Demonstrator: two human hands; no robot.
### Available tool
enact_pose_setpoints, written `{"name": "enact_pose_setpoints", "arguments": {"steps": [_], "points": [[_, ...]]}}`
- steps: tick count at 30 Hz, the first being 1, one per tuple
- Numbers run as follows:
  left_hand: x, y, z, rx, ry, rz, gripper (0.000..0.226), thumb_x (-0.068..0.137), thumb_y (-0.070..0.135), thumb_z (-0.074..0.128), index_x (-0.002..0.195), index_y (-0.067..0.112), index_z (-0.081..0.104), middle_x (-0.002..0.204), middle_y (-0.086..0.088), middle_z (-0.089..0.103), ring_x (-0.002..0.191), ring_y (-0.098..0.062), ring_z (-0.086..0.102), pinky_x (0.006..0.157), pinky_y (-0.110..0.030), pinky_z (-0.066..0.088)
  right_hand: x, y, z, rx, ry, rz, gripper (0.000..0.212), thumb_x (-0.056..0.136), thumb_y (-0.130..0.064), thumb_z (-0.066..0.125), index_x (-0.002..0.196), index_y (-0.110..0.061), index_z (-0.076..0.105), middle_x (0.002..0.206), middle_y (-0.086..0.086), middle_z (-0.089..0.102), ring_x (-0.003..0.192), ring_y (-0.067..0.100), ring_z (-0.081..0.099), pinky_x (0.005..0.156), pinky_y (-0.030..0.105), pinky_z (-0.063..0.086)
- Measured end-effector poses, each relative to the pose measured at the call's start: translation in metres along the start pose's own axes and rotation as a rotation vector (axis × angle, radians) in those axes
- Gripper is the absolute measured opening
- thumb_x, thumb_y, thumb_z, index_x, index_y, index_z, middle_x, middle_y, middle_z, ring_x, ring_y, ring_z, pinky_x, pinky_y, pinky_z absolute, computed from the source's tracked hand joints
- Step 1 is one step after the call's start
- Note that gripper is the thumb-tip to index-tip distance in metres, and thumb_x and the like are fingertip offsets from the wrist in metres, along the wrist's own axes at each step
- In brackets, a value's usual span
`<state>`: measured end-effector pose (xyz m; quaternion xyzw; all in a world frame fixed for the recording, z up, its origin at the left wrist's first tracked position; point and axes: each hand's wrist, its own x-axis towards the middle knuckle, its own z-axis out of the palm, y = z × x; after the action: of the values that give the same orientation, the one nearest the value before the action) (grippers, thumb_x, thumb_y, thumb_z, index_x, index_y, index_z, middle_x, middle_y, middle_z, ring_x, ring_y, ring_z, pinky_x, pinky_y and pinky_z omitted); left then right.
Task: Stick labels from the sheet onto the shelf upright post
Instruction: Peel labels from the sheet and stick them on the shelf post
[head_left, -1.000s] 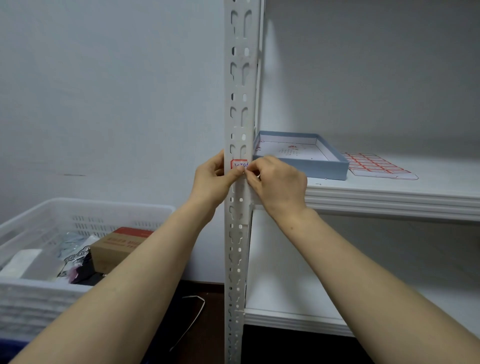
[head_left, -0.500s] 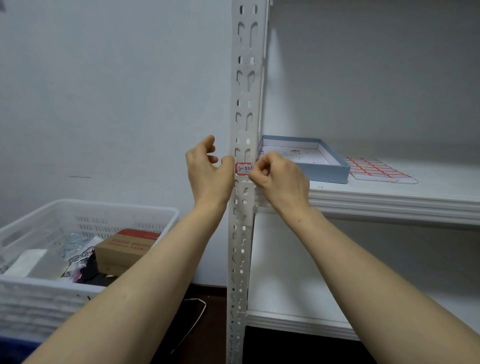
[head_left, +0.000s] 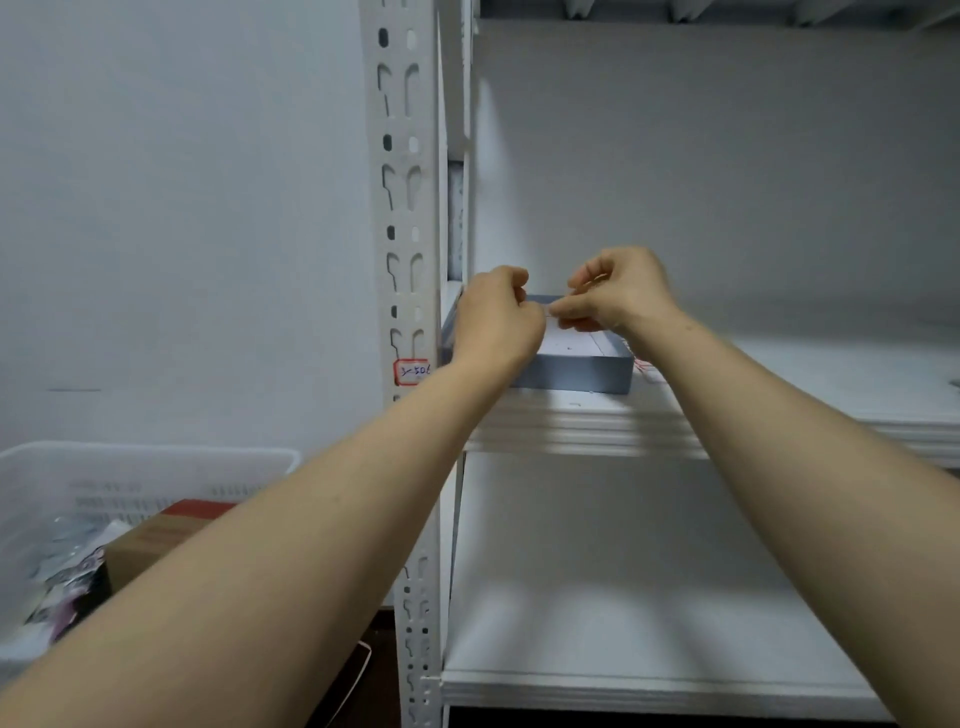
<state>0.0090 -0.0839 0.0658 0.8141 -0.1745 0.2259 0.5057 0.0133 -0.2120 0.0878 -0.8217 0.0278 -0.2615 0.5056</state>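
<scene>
The left hand and the right hand are held close together above a shallow blue-grey box. The fingers of both are curled inward. The fingertips of the two hands meet or nearly meet between them. Whether anything is pinched there cannot be told, as the spot is small and blurred.

The box is set on the upper shelf board, at its left end, and is partly covered by the left hand and wrist. Just right of the box, a sliver of the red-lined label sheet is seen lying on the board. The rest of it is hidden by the right forearm.

One label, red-bordered with handwriting on it, is stuck on the front face of the white slotted upright post. It lies left of and lower than the left hand, just beside the left forearm, and is touched by neither hand.

A lower shelf board is seen beneath the arms. Left of the post, a white plastic basket stands against the wall. A brown cardboard carton and other blurred items are held in it.
</scene>
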Motion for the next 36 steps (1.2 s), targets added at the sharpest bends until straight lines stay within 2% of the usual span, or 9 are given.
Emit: {"name": "enact_pose_setpoints", "arguments": {"steps": [5,10,13,16,18,22,26,31,36], "points": [[0.016,0.003,0.013,0.067,-0.071,-0.051,0.049,0.09,0.0,0.044,0.138,0.009,0.045,0.132,-0.009,0.055,0.123,-0.025,0.05,0.099,-0.038,0.045,0.017,0.005,0.0,-0.066,-0.121,0.011,0.019,0.079,0.013,0.061,0.094,0.002,0.065,0.064,0.011,0.064,0.047,0.013,0.062,0.054,0.02,0.055],[0.029,-0.007,0.022,-0.052,-0.079,-0.126,0.043,0.094,-0.002,0.039,0.137,0.005,0.045,0.117,-0.012,0.064,0.111,-0.029,0.059,0.097,-0.041,0.048,0.021,0.008,0.004,-0.108,-0.186,0.001,0.033,0.084,0.018,0.044,0.103,0.0,0.064,0.088,0.019,0.066,0.075,0.023,0.061,0.067,0.024,0.05],[0.034,-0.011,0.023,-0.208,-0.067,-0.188,0.037,0.094,-0.001,0.038,0.128,0.003,0.053,0.093,-0.011,0.066,0.09,-0.027,0.061,0.091,-0.038,0.051,0.019,0.01,0.004,-0.088,-0.14,-0.023,0.024,0.08,0.013,0.06,0.099,0.001,0.068,0.087,0.02,0.069,0.068,0.023,0.063,0.072,0.032,0.053],[0.038,-0.013,0.023,-0.13,-0.052,-0.141,0.03,0.089,0.003,0.036,0.09,0.02,0.061,0.076,-0.007,0.051,0.07,-0.02,0.044,0.065,-0.031,0.039,0.021,0.014,0.005,-0.144,-0.063,-0.034,0.008,0.075,-0.004,0.073,0.082,-0.009,0.073,0.069,0.009,0.071,0.066,0.022,0.067,0.076,0.038,0.056],[0.037,-0.01,0.024,-0.072,-0.07,-0.148,0.025,0.082,0.002,0.037,0.078,0.022,0.051,0.074,-0.006,0.043,0.07,-0.017,0.035,0.063,-0.033,0.03,0.022,0.014,0.004,-0.212,-0.069,-0.05,0.009,0.074,-0.008,0.075,0.076,-0.017,0.074,0.07,0.001,0.071,0.072,0.016,0.068,0.077,0.034,0.055],[0.037,-0.008,0.026,-0.038,-0.068,-0.165,0.026,0.078,-0.003,0.04,0.073,0.021,0.049,0.07,-0.005,0.044,0.069,-0.016,0.036,0.063,-0.033,0.031,0.023,0.015,0.005,-0.207,-0.137,-0.039,0.031,0.08,0.015,0.057,0.1,-0.004,0.072,0.086,0.009,0.068,0.082,0.016,0.064,0.088,0.031,0.052],[0.035,-0.006,0.023,-0.051,-0.034,-0.129,0.023,0.074,-0.002,0.041,0.065,0.016,0.053,0.068,-0.008,0.043,0.067,-0.022,0.032,0.059,-0.034,0.03,0.026,0.018,0.006,-0.41,-0.019,-0.049,0.006,0.078,-0.017,0.072,0.082,-0.021,0.075,0.072,-0.005,0.071,0.074,0.013,0.069,0.077,0.03,0.054],[0.025,-0.001,0.017,-0.06,-0.021,-0.021,0.04,0.092,0.043,0.051,0.088,0.007,0.068,0.084,-0.006,0.068,0.082,-0.025,0.06,0.076,-0.034,0.047,0.023,0.018,0.006,-0.531,-0.087,-0.105,0.034,0.08,0.005,0.059,0.101,-0.018,0.073,0.105,0.004,0.071,0.091,0.015,0.063,0.08,0.027,0.049],[0.0,0.006,0.003,-0.164,0.06,0.095,0.025,0.097,0.03,0.047,0.092,0.013,0.064,0.079,0.004,0.06,0.082,-0.017,0.057,0.078,-0.032,0.047,0.018,0.014,0.01,-0.65,-0.008,-0.108,0.008,0.078,-0.03,0.073,0.085,-0.027,0.074,0.084,-0.002,0.072,0.078,0.015,0.061,0.071,0.026,0.042]]}}
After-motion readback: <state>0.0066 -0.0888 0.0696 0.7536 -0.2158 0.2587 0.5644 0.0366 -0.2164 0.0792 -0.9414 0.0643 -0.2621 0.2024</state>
